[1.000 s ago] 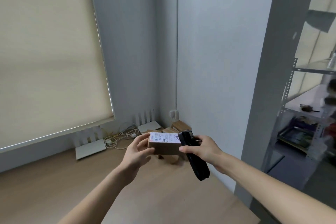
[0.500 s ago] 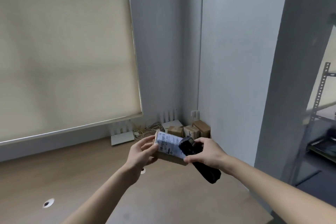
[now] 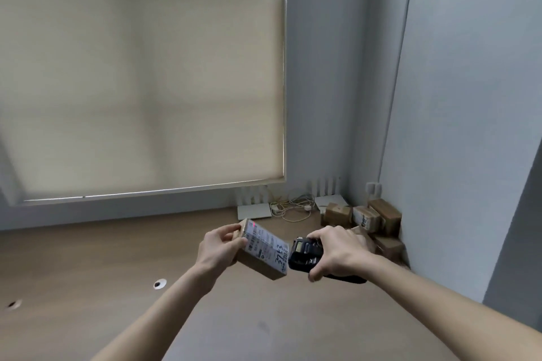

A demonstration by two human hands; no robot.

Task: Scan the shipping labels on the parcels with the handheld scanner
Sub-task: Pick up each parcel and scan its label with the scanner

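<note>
My left hand (image 3: 218, 246) holds a small brown cardboard parcel (image 3: 258, 264) above the wooden table, tilted so its white shipping label (image 3: 265, 245) faces up toward the right. A small red light spot shows near the label's top left corner. My right hand (image 3: 337, 250) grips a black handheld scanner (image 3: 303, 252), its head close to the parcel's right end and pointing at the label. Several more brown parcels (image 3: 363, 218) are piled in the table's far right corner.
The wooden table (image 3: 117, 258) runs along a window with a beige roller blind (image 3: 140, 88). Two white routers (image 3: 253, 209) and tangled cables (image 3: 293, 208) lie by the back wall. Two round cable holes (image 3: 159, 284) are in the tabletop at left. A grey wall stands at right.
The view has swung left and up. The parcel has tilted further with its label turned toward the scanner, the scanner has drawn back to the parcel's right end, and a red spot now shows on the label.
</note>
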